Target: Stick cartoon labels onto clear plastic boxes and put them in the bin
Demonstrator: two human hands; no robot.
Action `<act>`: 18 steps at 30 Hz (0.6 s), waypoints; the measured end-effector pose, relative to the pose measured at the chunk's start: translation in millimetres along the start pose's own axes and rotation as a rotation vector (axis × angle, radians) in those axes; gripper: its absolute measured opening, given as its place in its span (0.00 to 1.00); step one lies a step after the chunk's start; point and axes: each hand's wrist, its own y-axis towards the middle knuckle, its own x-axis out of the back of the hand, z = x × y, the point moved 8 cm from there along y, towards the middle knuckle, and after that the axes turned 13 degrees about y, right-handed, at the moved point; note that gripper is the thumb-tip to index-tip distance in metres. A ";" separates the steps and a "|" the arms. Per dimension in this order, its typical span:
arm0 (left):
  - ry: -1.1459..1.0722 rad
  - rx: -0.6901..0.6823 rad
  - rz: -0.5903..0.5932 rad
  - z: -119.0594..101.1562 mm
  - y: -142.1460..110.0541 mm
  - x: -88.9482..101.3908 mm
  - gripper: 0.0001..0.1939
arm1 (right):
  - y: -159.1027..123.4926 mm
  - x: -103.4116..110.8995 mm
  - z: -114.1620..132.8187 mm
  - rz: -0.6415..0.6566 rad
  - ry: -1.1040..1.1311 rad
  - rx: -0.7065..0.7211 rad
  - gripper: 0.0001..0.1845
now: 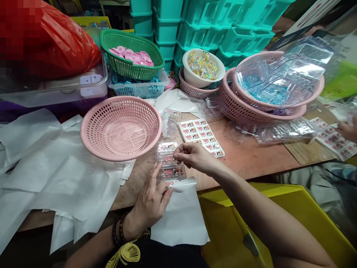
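Note:
A short row of clear plastic boxes with printed cartoon stickers (pixel 173 172) lies on the table in front of me. My right hand (pixel 193 158) is over this row, thumb and forefinger pinched together; whatever is between the fingertips is too small to make out. Close by on the left, my left hand (pixel 154 193) has its forefinger stretched along the boxes' edge. Its thumb and other fingers close on the curled corner of a white backing sheet (pixel 178 219), which hangs over the table's front edge. Beyond my right hand lies a stack of sticker sheets (pixel 199 131).
A pink basket (pixel 119 150) stands at left, beside loose white papers (pixel 69 182). Behind are a green basket of pink pieces (pixel 132 69), a white bowl (pixel 189 76) and pink baskets (pixel 237 100) with clear plastic cases. Another person's hand (pixel 348 128) is at far right.

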 end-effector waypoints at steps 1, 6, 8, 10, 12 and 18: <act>-0.011 -0.001 0.001 0.6 -1.5 -0.4 0.06 | 3.0 -1.4 -2.9 0.001 -0.004 -0.047 0.16; -0.023 -0.001 -0.020 3.5 -6.2 2.2 0.04 | 13.2 -2.9 -9.6 -0.032 -0.023 -0.082 0.13; -0.019 0.008 -0.028 4.7 -6.4 4.3 0.04 | 15.3 -3.3 -12.3 -0.036 -0.032 -0.082 0.13; -0.015 0.012 -0.032 5.6 -6.1 6.1 0.05 | 16.8 -3.4 -14.7 -0.039 -0.037 -0.091 0.13; -0.009 0.007 -0.038 5.9 -5.5 7.8 0.05 | 17.9 -3.0 -15.7 -0.046 -0.044 -0.100 0.13; 0.034 -0.045 -0.020 2.3 1.6 8.6 0.06 | 18.1 -2.0 -13.5 -0.044 -0.076 -0.106 0.15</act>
